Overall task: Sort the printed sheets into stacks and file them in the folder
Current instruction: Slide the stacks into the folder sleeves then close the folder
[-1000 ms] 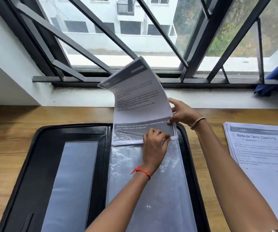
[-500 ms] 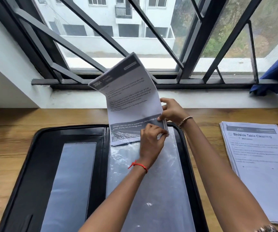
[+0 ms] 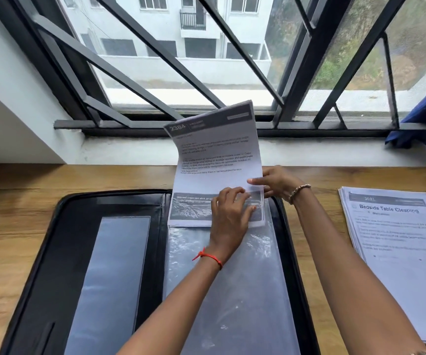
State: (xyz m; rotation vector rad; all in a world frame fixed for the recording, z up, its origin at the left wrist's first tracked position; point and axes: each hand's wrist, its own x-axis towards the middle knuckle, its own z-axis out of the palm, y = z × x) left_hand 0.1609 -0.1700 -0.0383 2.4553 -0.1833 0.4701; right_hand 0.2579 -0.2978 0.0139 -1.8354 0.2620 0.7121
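The printed sheets (image 3: 217, 160) are a thin bundle of white pages, held nearly upright over the far end of the open folder (image 3: 60, 252). The top page has a dark header band with "2384" in pale figures, blocks of small black text below it, and a grey strip near the bottom with a caption starting "Stained cups" above a grey photograph. The top of the bundle curls back toward the window, and its bottom edge sits at the mouth of the clear sleeve (image 3: 232, 290) in the folder's right half. Glossy film already covers the lower right corner.

The right hand (image 3: 274, 184), a bead bracelet (image 3: 299, 192) on its wrist, pinches the right edge of the bundle between thumb and fingers. The left hand (image 3: 228, 213), a red thread (image 3: 208, 256) round its wrist, has its fingers curled on the grey strip at the sleeve's lip. I cannot tell whether it pinches the film or only presses.

The black folder lies flat on the wooden worktop (image 3: 14, 226). Well to the right lies a second stack (image 3: 399, 252), headed "Bedside Table Cleaning".
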